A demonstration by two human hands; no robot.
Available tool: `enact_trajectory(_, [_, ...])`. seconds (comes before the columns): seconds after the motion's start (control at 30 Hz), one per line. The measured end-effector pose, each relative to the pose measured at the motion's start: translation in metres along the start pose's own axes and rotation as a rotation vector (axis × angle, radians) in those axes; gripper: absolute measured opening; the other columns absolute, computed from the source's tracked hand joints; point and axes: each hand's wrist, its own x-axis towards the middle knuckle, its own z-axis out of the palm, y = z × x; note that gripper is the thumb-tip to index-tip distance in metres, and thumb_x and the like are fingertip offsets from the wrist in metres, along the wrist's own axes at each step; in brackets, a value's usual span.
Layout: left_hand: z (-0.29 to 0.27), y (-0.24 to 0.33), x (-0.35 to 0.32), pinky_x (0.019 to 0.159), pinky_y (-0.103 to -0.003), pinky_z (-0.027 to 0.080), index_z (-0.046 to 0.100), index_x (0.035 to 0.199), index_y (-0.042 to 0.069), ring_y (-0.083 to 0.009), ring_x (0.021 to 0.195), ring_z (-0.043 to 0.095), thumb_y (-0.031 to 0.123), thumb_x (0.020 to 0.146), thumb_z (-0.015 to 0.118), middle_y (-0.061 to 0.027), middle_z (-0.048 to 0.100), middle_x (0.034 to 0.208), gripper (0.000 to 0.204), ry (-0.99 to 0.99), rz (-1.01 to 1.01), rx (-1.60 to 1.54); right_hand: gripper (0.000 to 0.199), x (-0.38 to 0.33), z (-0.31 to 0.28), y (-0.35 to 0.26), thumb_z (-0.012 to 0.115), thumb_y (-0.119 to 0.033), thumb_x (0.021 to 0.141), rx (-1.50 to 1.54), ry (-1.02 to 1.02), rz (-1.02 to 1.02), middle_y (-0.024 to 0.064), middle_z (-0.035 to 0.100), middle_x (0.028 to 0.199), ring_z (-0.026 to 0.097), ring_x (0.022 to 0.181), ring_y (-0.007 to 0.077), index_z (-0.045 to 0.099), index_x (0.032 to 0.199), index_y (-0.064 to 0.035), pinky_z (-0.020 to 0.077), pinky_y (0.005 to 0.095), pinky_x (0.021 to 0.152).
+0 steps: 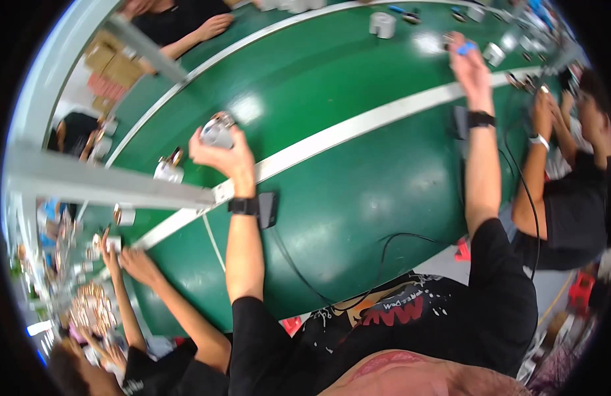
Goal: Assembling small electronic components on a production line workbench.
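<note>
My left hand (225,157) is closed around a rounded whitish-grey part (217,134) with a coppery metal top, held up above the green table. Farther off at the right, my outstretched right hand (474,74) has its fingers closed on a small blue piece (465,48); motion blur hides its exact kind. A white cylindrical part (494,55) lies just right of those fingers. Left of my left hand stands a white part with a coppery piece (169,170). Both wrists wear black bands, with a dark box beside each.
A pale rail (338,135) crosses the green table (358,191). A white cylinder (382,25) stands at the far side. A grey metal post (114,181) juts in from the left. Black cables (385,254) trail over the near edge. Co-workers' hands (139,265) work at left, right (544,112) and far left.
</note>
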Motion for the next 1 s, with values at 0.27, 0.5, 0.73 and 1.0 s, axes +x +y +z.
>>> enact_trajectory(0.27, [-0.001,0.01,-0.004,0.1,-0.047,0.029,0.041,0.126,0.0,-0.0374,0.117,0.037,0.012,0.069,0.072,-0.0206,0.042,0.124,0.066,-0.038,-0.057,-0.081,0.058,0.011,-0.097,-0.074,0.072,-0.029,0.083,-1.789,0.721,-0.294,0.021,0.061,0.121,0.063,0.099,0.024,0.054,0.131,-0.0031,0.0479,0.0331,0.087])
enact_trajectory(0.5, [-0.012,0.007,-0.001,0.1,-0.048,0.028,0.041,0.125,0.002,-0.037,0.118,0.037,0.011,0.069,0.072,-0.019,0.042,0.126,0.064,-0.02,-0.029,-0.027,0.094,0.004,-0.081,-0.018,0.081,-0.053,0.065,-1.902,0.616,0.087,0.0173,0.061,0.123,0.056,0.113,0.029,0.05,0.135,0.0017,0.0427,0.0381,0.099])
enact_trajectory(0.73, [-0.005,0.011,-0.005,0.099,-0.048,0.031,0.044,0.123,0.002,-0.0379,0.116,0.038,0.011,0.069,0.071,-0.0195,0.042,0.124,0.061,-0.012,0.087,-0.11,0.062,0.009,-0.064,-0.017,0.075,-0.045,0.079,-1.558,0.476,0.353,0.0076,0.064,0.11,0.059,0.095,0.0176,0.058,0.12,-0.0015,0.0457,0.0298,0.078])
enact_trajectory(1.0, [-0.013,0.058,-0.024,0.101,-0.049,0.035,0.044,0.124,0.005,-0.0405,0.116,0.038,0.022,0.065,0.08,-0.0198,0.042,0.123,0.071,-0.409,0.165,-0.398,0.03,-0.071,0.154,0.163,0.055,-0.03,0.099,-0.439,0.169,0.779,-0.0002,0.062,0.106,0.054,0.084,0.0091,0.055,0.121,-0.0102,0.0414,0.0242,0.067])
